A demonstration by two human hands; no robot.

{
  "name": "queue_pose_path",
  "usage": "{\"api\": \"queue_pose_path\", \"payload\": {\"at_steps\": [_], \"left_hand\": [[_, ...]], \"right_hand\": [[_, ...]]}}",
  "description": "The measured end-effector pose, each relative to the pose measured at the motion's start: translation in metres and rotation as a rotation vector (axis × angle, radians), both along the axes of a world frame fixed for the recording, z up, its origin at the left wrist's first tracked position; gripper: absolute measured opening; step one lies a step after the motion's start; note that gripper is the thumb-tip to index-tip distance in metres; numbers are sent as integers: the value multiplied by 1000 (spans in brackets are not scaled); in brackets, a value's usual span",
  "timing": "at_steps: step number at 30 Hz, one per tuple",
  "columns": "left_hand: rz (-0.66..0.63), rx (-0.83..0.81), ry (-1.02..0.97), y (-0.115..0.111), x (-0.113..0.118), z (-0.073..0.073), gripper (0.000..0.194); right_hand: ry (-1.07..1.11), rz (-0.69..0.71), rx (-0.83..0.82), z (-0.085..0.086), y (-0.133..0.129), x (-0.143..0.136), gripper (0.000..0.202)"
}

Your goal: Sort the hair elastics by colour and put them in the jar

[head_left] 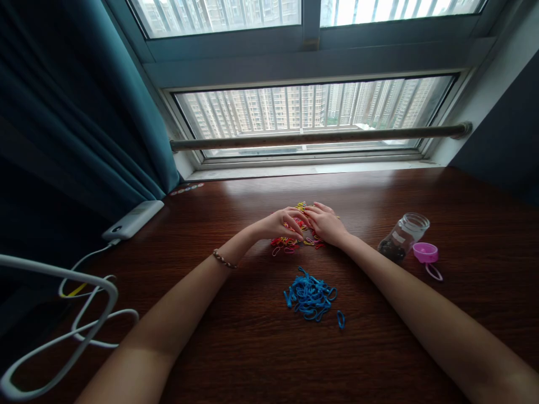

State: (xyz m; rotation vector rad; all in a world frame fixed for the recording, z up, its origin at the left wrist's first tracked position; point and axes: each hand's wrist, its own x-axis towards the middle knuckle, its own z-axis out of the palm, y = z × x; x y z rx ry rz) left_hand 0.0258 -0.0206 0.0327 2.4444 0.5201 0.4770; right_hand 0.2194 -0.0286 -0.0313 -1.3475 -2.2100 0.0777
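A mixed heap of red, yellow and pink elastic hair bands (288,244) lies at the middle of the table, partly covered by my hands. My left hand (283,223) hovers over its left side, fingers bent and thumb apart, with nothing visible between them. Over the right side, my right hand (326,225) rests palm down with its fingers stretched out, the tips near those of my left hand. Closer to me is a separate pile of blue hair bands (310,297). One single blue band (341,319) lies just right of that pile.
Right of my right forearm, a clear jar (402,235) with dark contents leans at a tilt beside a pink lid (426,252) with a loop. A white power strip (133,220) and white cables (90,336) occupy the left. Behind the wooden table (236,348) is a barred window.
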Motion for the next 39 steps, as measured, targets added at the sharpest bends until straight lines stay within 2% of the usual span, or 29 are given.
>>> {"api": "queue_pose_path", "payload": {"at_steps": [2,4,7,9,12,14,17,20,22,30,39], "left_hand": [[-60,-44,46,-4,2,6,4],[-56,-70,43,-3,1,5,10],[79,-12,-46,6,-3,-8,24],[211,118,-71,13,-7,-19,27],[341,319,64,16,-8,-34,32],[350,375,196,15,-7,-40,40],[338,365,317,14,-5,-45,46],[347,348,333,15,-5,-48,46],[353,352,324,16,-5,-49,47],[406,381,261,13,-4,-49,41],[460,488,163,13,-4,-49,32]], "right_hand": [[-13,-29,-5,-1,0,-1,33],[4,-48,5,-2,1,-1,34],[72,-55,36,-3,4,1,34],[140,-95,62,-3,5,3,33],[207,-225,82,-3,4,5,30],[211,-288,87,-1,2,5,28],[168,-244,120,2,0,2,29],[65,-78,102,2,-2,-2,31],[-2,-20,52,1,-2,-4,34],[21,-121,16,2,-2,-3,26],[55,-224,61,5,-3,1,33]]}}
